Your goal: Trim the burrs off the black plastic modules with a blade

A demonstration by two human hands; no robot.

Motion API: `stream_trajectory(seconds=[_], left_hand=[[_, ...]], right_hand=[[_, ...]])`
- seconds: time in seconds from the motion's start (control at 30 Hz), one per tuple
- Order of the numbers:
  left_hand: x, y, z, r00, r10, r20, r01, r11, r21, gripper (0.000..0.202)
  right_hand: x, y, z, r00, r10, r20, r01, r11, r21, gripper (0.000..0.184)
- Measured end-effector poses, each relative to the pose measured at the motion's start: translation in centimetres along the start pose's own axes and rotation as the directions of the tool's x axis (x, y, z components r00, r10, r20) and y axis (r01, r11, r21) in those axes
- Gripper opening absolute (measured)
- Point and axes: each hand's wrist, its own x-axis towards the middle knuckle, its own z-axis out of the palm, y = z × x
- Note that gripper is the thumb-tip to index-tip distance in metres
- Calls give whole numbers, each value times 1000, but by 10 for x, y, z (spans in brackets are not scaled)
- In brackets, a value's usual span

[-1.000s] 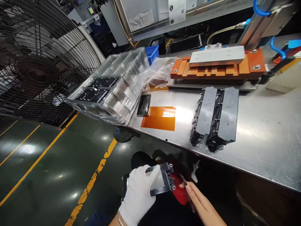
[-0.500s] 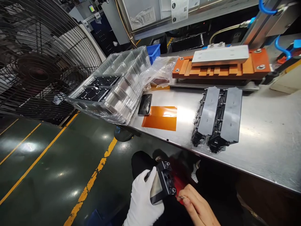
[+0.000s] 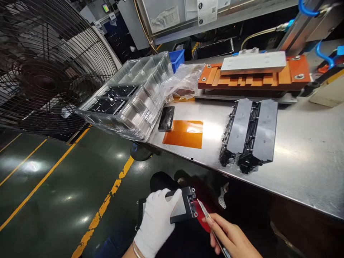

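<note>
Black frame (image 3: pixel 187 201), long axis apparently sideways | left hand (image 3: pixel 158 216) clasps it | right hand (image 3: pixel 228 231) pinches knife (image 3: pixel 204 209), tip up-left

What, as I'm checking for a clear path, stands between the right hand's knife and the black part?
Nothing visible stands between the knife in the right hand and the nearest end of the black part; a narrow gap shows. The gloved left hand covers the part's middle, away from that end.
</note>
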Motion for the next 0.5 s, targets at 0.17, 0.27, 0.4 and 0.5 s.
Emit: stream_trajectory(seconds=[0.17,0.27,0.4,0.5], left_hand=[[7,0,-5,997,45,63,-50,995,85,85],[8,3,-5,994,61,86,-68,995,78,85],[8,4,-4,992,81,94,-89,993,80,86],[10,4,-5,992,85,89,-92,993,74,85]], right_hand=[[11,12,8,992,113,54,-115,993,30,55],[15,16,12,991,134,21,-135,990,44,58],[15,16,12,991,125,36,-126,992,23,60],[15,14,9,992,123,14,-124,992,19,61]])
